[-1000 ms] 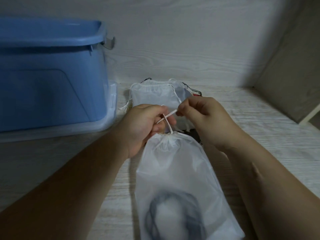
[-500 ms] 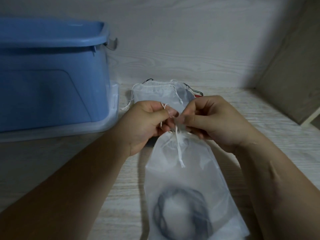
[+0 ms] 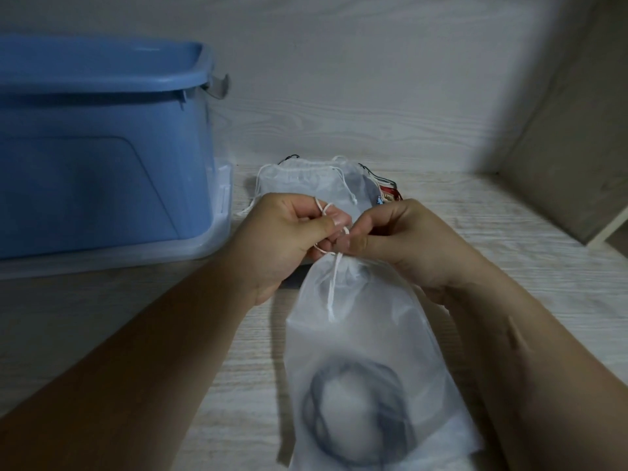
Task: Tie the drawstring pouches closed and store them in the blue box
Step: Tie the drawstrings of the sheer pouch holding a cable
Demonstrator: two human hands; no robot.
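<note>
Currently: the tying step is in hand and the pouch is not yet stored. Your left hand (image 3: 289,239) pinches a loop of the white drawstring (image 3: 333,290) btwn thumb and forefinger. Your right hand (image 3: 407,243) is curled at the gathered neck, fingertips meeting the left's, and appears to pinch the same cord. One cord tail hangs loose down the translucent white pouch (image 3: 367,351), which lies on the wood-grain shelf (image 3: 509,232) w/ a dark coiled item (image 3: 356,413) inside. The blue box (image 3: 102,164) stands at left, apart from the pouch. More pouches (image 3: 299,181) lie just behind your hands. Next move, in my judgement: pass the end through, cinch the knot tight w/o letting the neck reopen, then carry the pouch left to the box.
</note>
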